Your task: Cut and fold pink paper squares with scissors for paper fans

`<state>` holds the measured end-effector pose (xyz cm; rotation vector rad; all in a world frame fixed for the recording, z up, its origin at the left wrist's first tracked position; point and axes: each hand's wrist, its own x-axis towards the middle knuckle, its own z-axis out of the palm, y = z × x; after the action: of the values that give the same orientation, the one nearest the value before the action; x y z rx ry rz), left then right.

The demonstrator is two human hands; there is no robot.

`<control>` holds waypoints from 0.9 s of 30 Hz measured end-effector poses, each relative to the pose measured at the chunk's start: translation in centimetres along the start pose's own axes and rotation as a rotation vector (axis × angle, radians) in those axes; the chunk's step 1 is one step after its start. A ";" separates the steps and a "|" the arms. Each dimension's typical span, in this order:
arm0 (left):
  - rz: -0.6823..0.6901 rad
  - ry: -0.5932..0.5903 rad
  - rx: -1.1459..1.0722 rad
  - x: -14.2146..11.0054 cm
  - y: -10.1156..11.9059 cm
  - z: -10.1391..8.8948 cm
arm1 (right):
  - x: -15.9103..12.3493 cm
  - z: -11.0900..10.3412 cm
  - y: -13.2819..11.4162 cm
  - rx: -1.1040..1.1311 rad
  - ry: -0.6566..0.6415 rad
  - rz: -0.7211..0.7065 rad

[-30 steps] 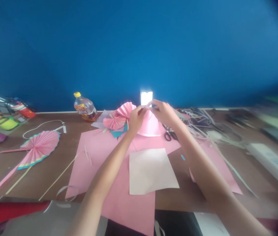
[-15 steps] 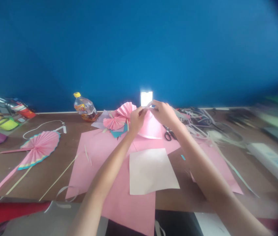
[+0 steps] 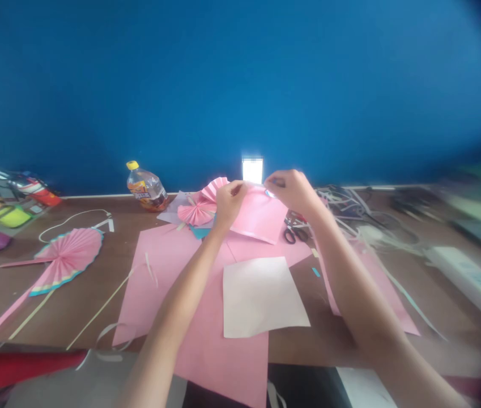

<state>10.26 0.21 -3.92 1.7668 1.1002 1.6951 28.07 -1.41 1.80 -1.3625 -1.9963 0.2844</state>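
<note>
Head view. Left hand [image 3: 229,204]: fingers pinched shut on the top edge of a smooth, flat pink paper piece [image 3: 259,218]. Right hand [image 3: 292,191]: fingers closed on the same piece's upper right corner, the two grips apparently holding it raised above the brown wooden bench [image 3: 72,317], near its far side. Reckoned from the hands: at nine o'clock, just beside, pleated pink paper rosettes [image 3: 198,211]; at four o'clock, black-handled scissors [image 3: 295,233]; at six o'clock, a cream paper sheet [image 3: 261,297]; at eight o'clock, well apart, a pleated pink paper fan [image 3: 68,255] with blue-and-yellow trim.
</note>
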 end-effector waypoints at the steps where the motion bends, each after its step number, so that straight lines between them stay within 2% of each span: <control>1: -0.016 -0.002 -0.009 0.1 0.0 -0.1 | 0.0 -0.1 0.1 -0.003 -0.001 -0.003; 6: -0.122 0.019 -0.054 0.3 -1.0 -0.1 | -0.1 -0.6 0.4 -0.053 -0.051 0.013; 11: -0.286 0.017 -0.069 0.2 -3.9 -0.9 | -0.2 -0.8 0.6 -0.101 -0.101 0.044; 18: -0.490 0.006 0.008 -0.2 -7.6 -2.0 | 0.2 0.9 2.2 -0.123 -0.184 0.050; 22: -0.492 0.009 0.096 -1.0 -8.8 -1.7 | 0.4 2.2 2.8 -0.167 -0.246 0.087; 27: -0.463 0.039 0.152 -1.8 -10.1 -1.4 | 0.6 3.5 3.5 -0.185 -0.322 0.052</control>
<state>6.65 4.39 -12.71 1.4183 1.5493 1.3961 28.24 1.33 -2.40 -1.5667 -2.3003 0.3708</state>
